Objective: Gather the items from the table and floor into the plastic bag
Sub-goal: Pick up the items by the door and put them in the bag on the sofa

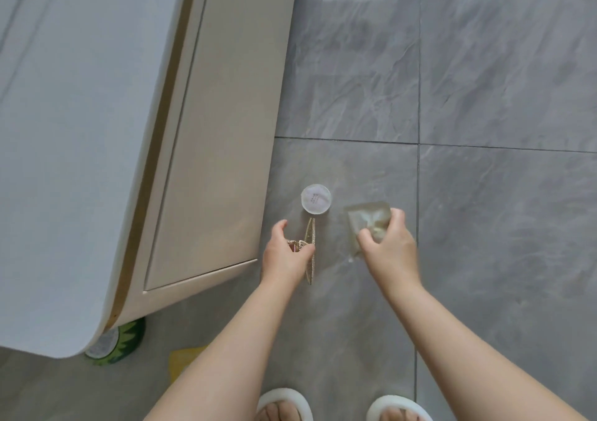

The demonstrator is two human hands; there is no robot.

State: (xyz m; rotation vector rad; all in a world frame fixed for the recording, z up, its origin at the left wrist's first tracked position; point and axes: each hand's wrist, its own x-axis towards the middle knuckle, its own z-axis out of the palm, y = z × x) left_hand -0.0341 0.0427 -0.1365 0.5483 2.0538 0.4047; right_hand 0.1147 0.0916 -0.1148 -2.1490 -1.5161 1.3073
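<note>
Beside the bench's [80, 129] rounded edge, over open grey floor tiles [500, 226], the left hand [286, 254] pinches a gold hair clip [310, 252] just below a small round lidded cup [316, 199]; the right hand [389, 242] grips a clear plastic bag [365, 223].

Small dark print on the lid of the round white jar [316, 199] on the floor, too blurred to read.
</note>
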